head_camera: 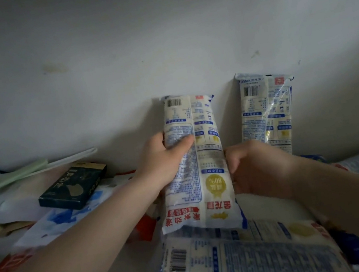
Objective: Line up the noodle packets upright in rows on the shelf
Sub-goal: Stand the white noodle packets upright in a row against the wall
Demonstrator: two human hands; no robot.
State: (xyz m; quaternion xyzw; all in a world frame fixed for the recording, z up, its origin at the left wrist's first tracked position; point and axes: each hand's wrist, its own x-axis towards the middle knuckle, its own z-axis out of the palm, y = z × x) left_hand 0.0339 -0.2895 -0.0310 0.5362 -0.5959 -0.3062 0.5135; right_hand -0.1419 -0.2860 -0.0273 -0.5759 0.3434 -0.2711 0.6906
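Packet [197, 156] upright between left hand [165, 159], right hand [252, 166].

Shelf [123, 259] carries noodle packets [250, 264], a dark box [72, 185].

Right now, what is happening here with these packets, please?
A person is standing noodle packets up against the wall. The left hand grips the left edge of one packet, thumb across its face, and the right hand holds its right edge. The packet is held nearly upright, close to the wall. Another packet already stands against the wall to its right. More packets lie flat in front. A dark box lies off to the left.
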